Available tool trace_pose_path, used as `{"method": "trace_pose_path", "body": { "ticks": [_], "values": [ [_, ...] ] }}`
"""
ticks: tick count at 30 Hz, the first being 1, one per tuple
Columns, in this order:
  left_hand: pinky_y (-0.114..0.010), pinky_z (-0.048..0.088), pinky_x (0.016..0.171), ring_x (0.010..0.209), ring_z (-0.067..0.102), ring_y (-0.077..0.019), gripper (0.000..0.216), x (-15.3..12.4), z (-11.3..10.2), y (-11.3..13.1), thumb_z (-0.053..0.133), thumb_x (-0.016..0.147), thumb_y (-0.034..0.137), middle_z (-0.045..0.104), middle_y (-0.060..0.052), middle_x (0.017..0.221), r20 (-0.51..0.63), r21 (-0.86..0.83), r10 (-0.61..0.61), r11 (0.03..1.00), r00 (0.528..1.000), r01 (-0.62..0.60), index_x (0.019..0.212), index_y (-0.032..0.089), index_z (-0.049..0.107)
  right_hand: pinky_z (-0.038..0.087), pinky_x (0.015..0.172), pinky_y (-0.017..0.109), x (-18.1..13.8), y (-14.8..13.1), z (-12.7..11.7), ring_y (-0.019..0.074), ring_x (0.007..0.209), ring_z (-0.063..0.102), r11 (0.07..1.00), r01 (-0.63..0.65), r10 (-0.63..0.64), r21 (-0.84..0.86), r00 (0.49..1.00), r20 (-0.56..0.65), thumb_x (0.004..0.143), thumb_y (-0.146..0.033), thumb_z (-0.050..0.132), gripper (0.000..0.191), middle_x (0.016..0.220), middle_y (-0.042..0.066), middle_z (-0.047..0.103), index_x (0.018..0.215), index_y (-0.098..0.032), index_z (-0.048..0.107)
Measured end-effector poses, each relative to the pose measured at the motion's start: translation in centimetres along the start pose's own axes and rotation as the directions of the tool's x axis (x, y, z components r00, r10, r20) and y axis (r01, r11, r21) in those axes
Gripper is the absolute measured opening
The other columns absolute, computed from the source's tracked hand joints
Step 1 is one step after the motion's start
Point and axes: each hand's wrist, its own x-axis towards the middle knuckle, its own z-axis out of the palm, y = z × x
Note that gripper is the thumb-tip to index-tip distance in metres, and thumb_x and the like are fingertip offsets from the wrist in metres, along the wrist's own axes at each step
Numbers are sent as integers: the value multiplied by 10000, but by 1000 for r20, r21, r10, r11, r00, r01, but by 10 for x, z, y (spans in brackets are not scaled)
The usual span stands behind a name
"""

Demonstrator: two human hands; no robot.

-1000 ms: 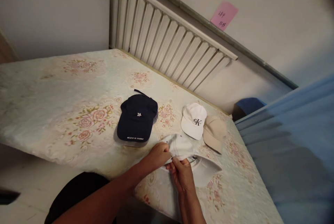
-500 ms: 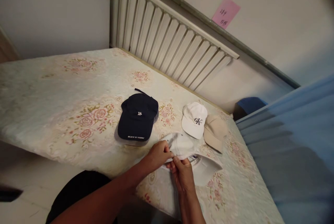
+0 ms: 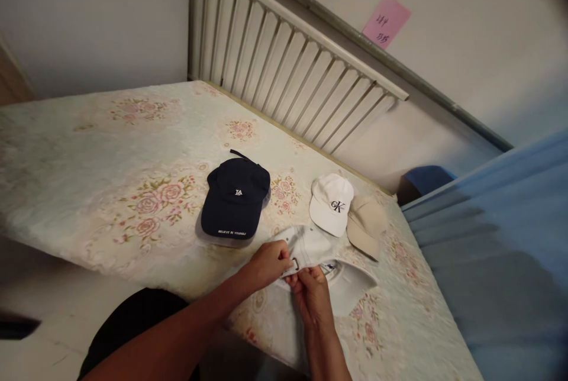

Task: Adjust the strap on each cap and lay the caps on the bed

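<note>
Both my hands are closed on the back of a pale grey-white baseball cap [image 3: 308,245], held over the near edge of the bed. My left hand [image 3: 270,262] pinches the strap end beside a small metal buckle [image 3: 295,264]. Fingers of my right hand [image 3: 313,295] grip the cap's back edge just below the buckle; the fingertips are partly hidden. The cap's brim [image 3: 352,286] points to the right, its underside showing. To the left lies a navy cap [image 3: 237,197] with white lettering. Beyond my hands rest a white cap [image 3: 332,203] with a black monogram and a beige cap [image 3: 367,224].
A floral bedspread [image 3: 155,132] covers the bed. Behind it, a white radiator [image 3: 284,67] runs along the wall, with a pink note [image 3: 387,21] above. A blue curtain [image 3: 497,239] hangs at the right. Something round and black [image 3: 133,328] is at lower left.
The buckle on the cap has come into clearer view between my hands. My left fingers have shifted slightly off it; both hands stay on the cap.
</note>
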Motion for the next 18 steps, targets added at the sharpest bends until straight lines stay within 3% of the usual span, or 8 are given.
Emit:
{"method": "trace_pose_path", "body": {
  "ticks": [2, 7, 9, 13, 18],
  "values": [
    [-207, 271, 481, 495, 450, -97, 66, 1, 1, -1, 511, 644, 224, 489, 61, 522, 8, -3, -5, 1000, 1000, 5, 613, 188, 465, 480, 536, 240, 3, 2, 0, 79, 479, 491, 1000, -13, 12, -21, 999, -35, 663, -175, 688, 128, 602, -52, 583, 746, -191, 592],
    [-225, 273, 511, 562, 459, -112, 94, 4, 3, -7, 543, 643, 260, 516, 48, 578, -41, 87, 20, 996, 999, -17, 617, 182, 496, 487, 509, 221, 5, 5, -2, 68, 449, 486, 993, -85, 60, -79, 959, -276, 564, -179, 740, 204, 524, -81, 541, 645, -188, 553],
    [-228, 266, 520, 582, 458, -113, 104, 3, 4, -7, 547, 646, 267, 514, 48, 593, -47, 109, 32, 994, 998, -26, 614, 182, 497, 485, 513, 215, 0, 5, -2, 72, 464, 494, 988, -103, 68, -114, 957, -283, 561, -180, 730, 180, 520, -74, 543, 632, -182, 564],
    [-231, 264, 538, 593, 443, -113, 118, 2, 2, -2, 549, 662, 260, 493, 48, 586, -56, 121, 47, 992, 997, -40, 604, 181, 483, 500, 604, 228, -10, -4, 5, 103, 611, 560, 975, -84, 48, -208, 984, -169, 626, -215, 709, 121, 625, -41, 595, 676, -176, 606],
    [-247, 295, 572, 610, 448, -125, 194, -1, 1, 4, 517, 749, 291, 481, 31, 601, -94, 131, 147, 982, 985, -134, 597, 185, 459, 495, 517, 233, -8, -15, 12, 106, 524, 545, 956, -158, 77, -246, 948, -308, 626, -395, 741, 270, 549, -38, 590, 674, -167, 604]
  ]
}}
